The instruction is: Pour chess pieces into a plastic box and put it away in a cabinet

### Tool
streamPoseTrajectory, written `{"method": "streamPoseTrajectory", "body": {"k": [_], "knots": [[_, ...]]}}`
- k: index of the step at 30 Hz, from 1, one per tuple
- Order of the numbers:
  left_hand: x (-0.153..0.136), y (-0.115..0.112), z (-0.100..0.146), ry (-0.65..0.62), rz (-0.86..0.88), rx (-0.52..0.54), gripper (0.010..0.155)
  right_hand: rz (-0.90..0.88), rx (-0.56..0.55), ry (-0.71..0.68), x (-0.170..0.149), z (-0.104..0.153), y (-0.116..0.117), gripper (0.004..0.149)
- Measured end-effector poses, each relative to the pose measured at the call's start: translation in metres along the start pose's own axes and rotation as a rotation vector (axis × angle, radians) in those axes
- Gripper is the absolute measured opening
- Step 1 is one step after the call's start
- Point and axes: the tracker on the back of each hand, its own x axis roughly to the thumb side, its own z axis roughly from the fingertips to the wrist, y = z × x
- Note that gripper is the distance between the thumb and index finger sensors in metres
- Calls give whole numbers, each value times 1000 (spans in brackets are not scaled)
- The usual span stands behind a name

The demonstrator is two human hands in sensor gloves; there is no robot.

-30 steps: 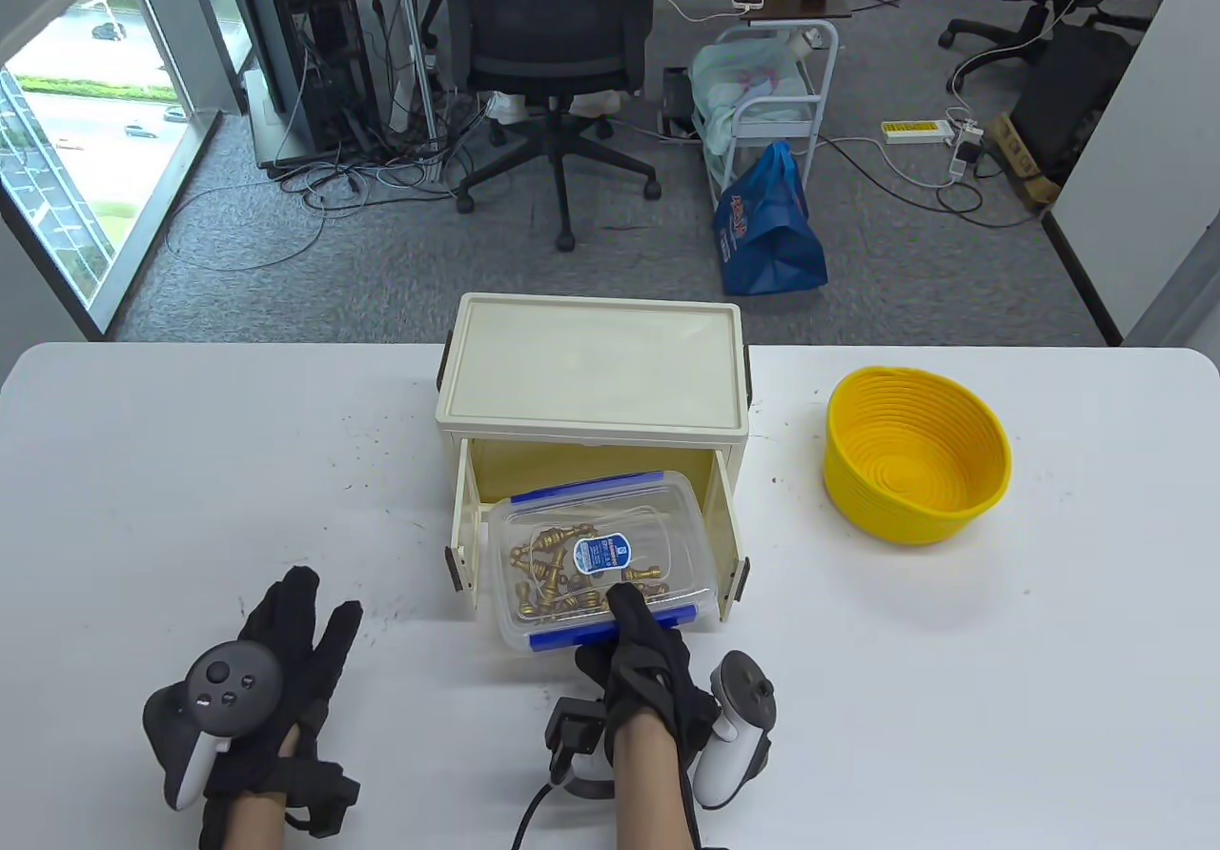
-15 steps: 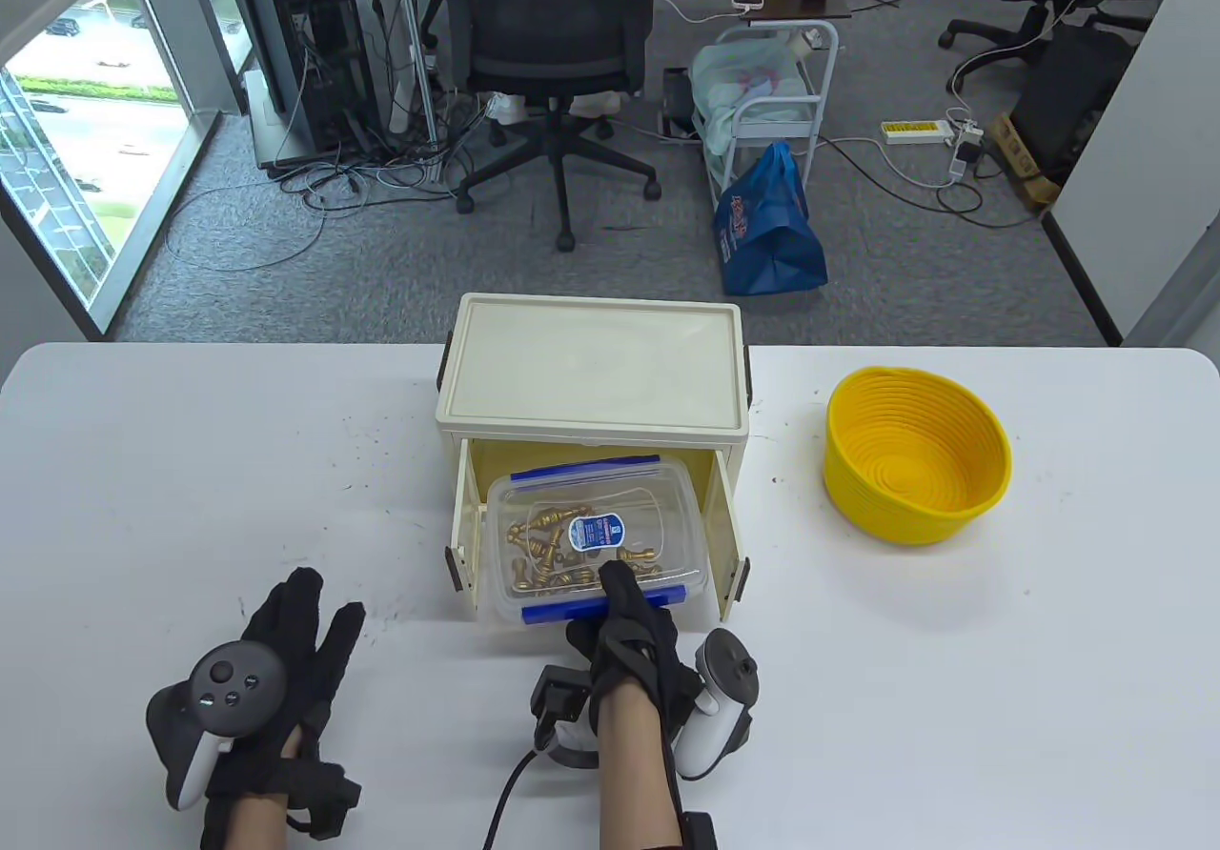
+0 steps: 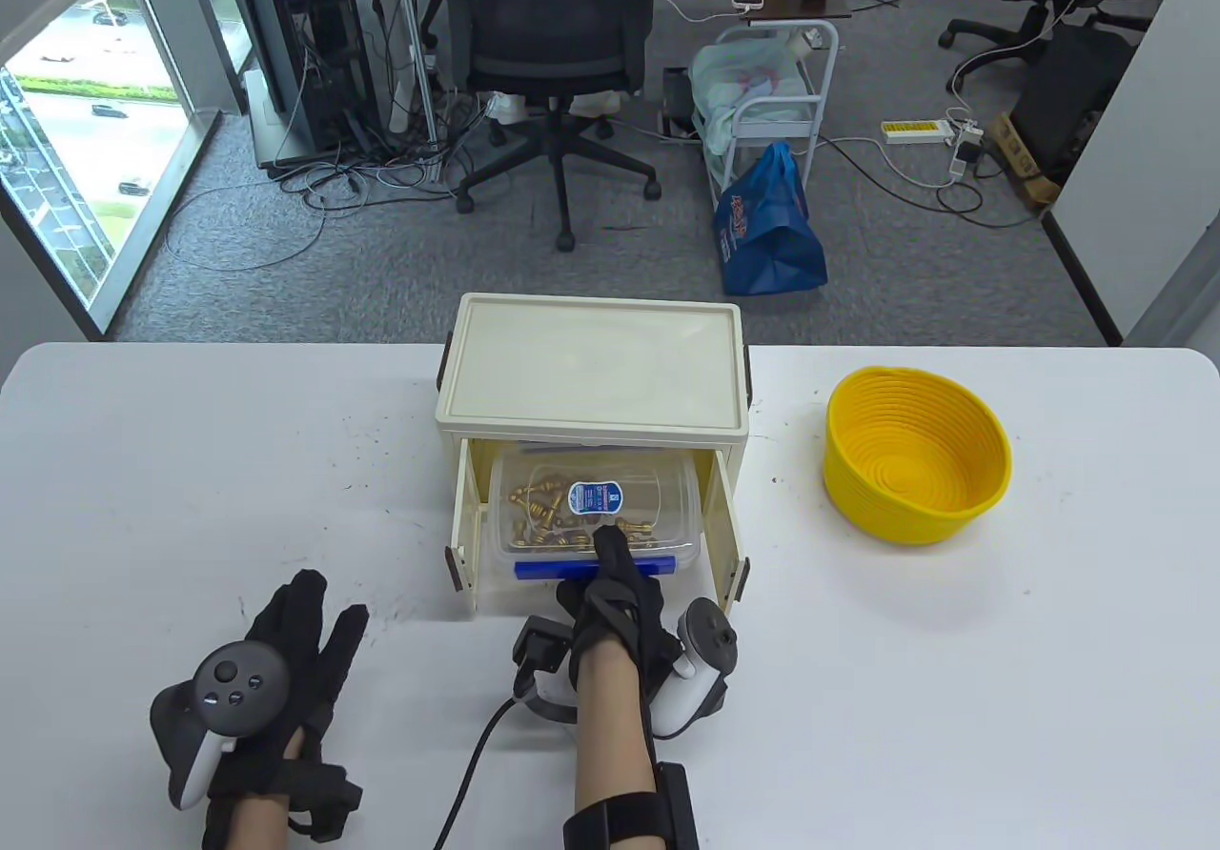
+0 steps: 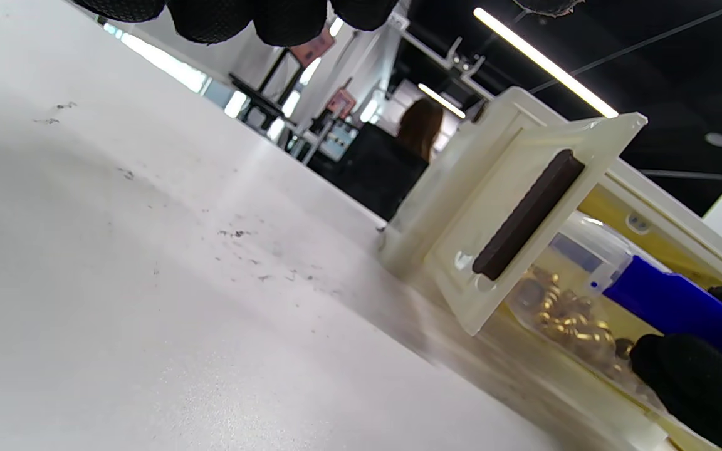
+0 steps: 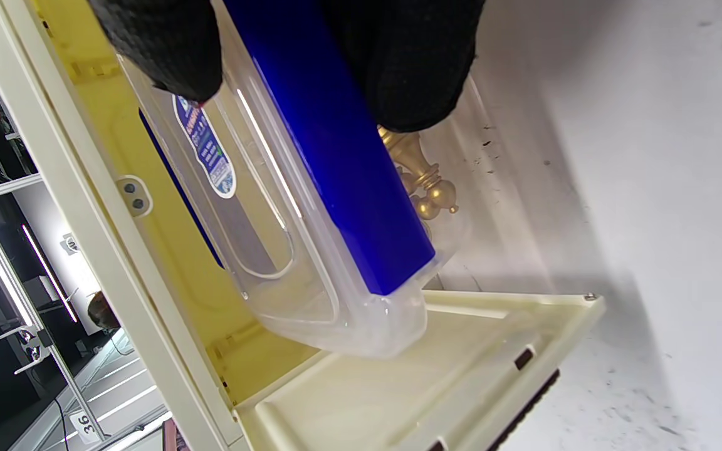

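A clear plastic box (image 3: 591, 515) with blue clips holds several gold chess pieces (image 3: 539, 513) and lies partly inside the open cream cabinet (image 3: 593, 370). My right hand (image 3: 618, 587) grips the box's near blue clip (image 3: 539, 570), one finger on the lid. In the right wrist view the fingers (image 5: 420, 69) pinch the blue clip (image 5: 342, 163) and a gold piece (image 5: 427, 181) shows through the wall. My left hand (image 3: 297, 640) rests flat on the table, left of the cabinet, holding nothing. The left wrist view shows the cabinet's left door (image 4: 511, 219) and the box (image 4: 593, 294).
The cabinet's two doors (image 3: 464, 531) (image 3: 732, 536) stand open on either side of the box. A yellow woven basket (image 3: 913, 455) stands on the table to the right. Dark specks dot the white table (image 3: 191, 469) left of the cabinet.
My right hand has pushed the box away from me, deeper into the cabinet; its far end now lies under the cabinet top. My left hand has stayed still.
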Motion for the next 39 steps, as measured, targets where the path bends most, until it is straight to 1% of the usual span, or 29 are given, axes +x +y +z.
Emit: {"method": "streamPoseTrajectory", "body": {"k": [5,9,15,21,27,35,39], "knots": [[0,0,0,-3,-1,-1,81,27,12,4,1,-10,8,72],[1,0,0,-10,-4,-2,81,6,21,19,2,-18,17,72],[2,-1,1,-22,-10,-3,81,9,20,4,12,-28,29,72],[3,-2,0,-38,-21,-13,81,-1,29,-10,21,-42,31,72],[4,-8,-2,-101,-53,-50,81,-35,49,-10,22,-57,35,72],[6,-14,-3,-109,-86,-86,80,-41,77,-39,27,-77,38,72],[7,-15,-4,-106,-106,-80,80,-10,50,-44,30,-85,43,72]]}}
